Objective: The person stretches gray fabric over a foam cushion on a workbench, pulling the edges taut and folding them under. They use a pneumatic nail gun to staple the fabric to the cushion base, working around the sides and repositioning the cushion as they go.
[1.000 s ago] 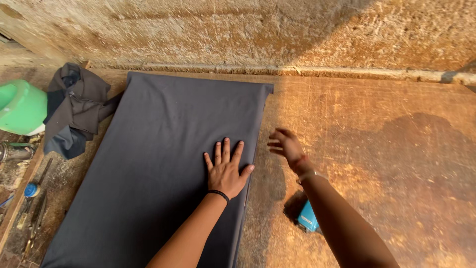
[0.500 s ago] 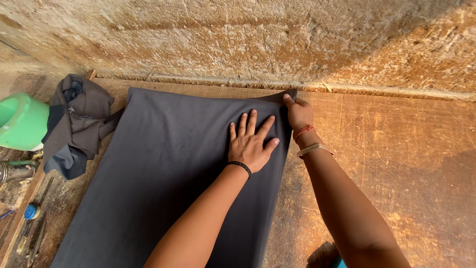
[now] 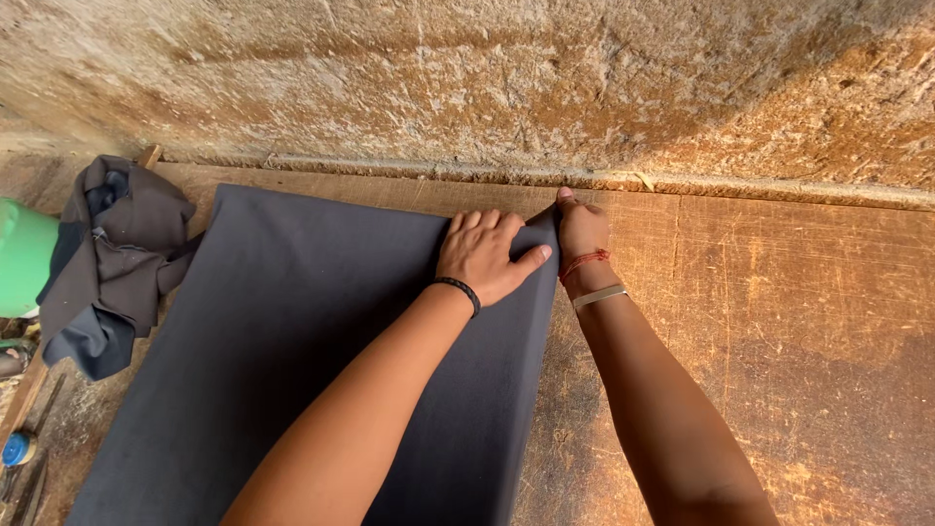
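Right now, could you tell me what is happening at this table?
A person has a dark grey cloth spread flat on a worn wooden table against a rough wall. The left hand presses down near the cloth's far right corner, while the right hand pinches that corner. A crumpled grey cloth lies at the left.

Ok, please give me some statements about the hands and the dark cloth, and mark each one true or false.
1. The left hand lies on the dark cloth. True.
2. The right hand is at the cloth's near corner. False: it is at the far right corner, by the wall.
3. A crumpled grey garment lies left of the cloth. True.
4. The green container stands on the cloth. False: it is at the left edge, beyond the garment.
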